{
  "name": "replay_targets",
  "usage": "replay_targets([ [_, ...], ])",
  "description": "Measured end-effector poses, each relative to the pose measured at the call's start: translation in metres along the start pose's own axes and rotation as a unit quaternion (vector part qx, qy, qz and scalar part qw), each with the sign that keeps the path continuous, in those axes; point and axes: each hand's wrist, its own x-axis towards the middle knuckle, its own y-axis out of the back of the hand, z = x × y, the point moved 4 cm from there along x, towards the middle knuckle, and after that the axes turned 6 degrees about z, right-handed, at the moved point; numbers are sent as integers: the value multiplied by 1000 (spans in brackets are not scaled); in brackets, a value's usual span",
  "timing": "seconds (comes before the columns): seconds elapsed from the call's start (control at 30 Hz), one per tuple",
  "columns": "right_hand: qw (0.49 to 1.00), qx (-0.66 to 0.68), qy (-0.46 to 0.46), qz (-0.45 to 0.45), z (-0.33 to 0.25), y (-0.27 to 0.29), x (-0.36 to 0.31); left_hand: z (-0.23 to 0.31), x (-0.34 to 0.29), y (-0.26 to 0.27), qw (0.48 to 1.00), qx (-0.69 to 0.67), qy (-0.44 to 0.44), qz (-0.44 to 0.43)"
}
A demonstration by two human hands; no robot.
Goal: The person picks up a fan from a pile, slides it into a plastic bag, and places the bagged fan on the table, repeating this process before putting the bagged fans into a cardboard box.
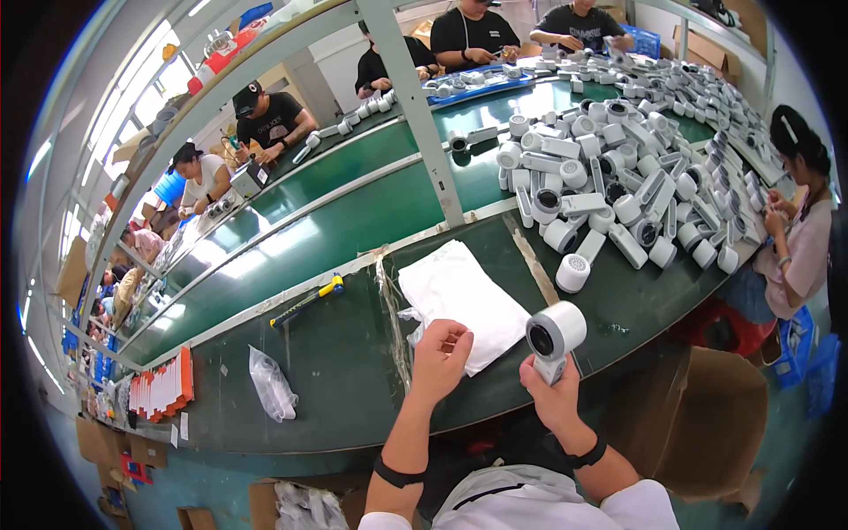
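Open cardboard box [726, 428], near right, below bench level. Right hand [556, 395], near: grasping one white handheld device [565, 326] by its handle, round head uppermost, dark face angled left, above the green bench [349, 375] by its near edge. Left hand [438, 360], left of the device: fingers loosely curled, nothing visible in them; whether the fingertips touch the white stack [465, 296] cannot be told. That stack: flat, just beyond both hands. Clear plastic bag [272, 385], left. Orange-edged cartons [162, 389], further left. Yellow-and-black tool [306, 300], beyond the bag. Heap of similar devices [632, 177], far right, loosely piled; seated co-worker [799, 265] beside it. Far co-worker [269, 119], across the green belt [353, 199]. Risks, as judged: the held device may slip and fall, from a one-handed grip under a bulky head; heaped units may roll and get scuffed, if knocked. Markings: pale lettering on the far co-worker's dark shirt; none legible on the held device.
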Motion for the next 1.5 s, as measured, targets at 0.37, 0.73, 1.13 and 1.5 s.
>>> replay_targets([
  [0.37,998,-27,38,42,-7,-23,25,4,-3,-11,988,-118,102,-11],
  [0.73,996,-12,51,75,-10,-25,24,25,-24,-26,992,-96,67,-42],
  [1.13,995,24,31,96,3,-23,27,18,-19,-26,961,-213,174,11],
  [1.5,991,19,62,116,-7,-15,12,16,-6,-25,947,-254,168,102],
])
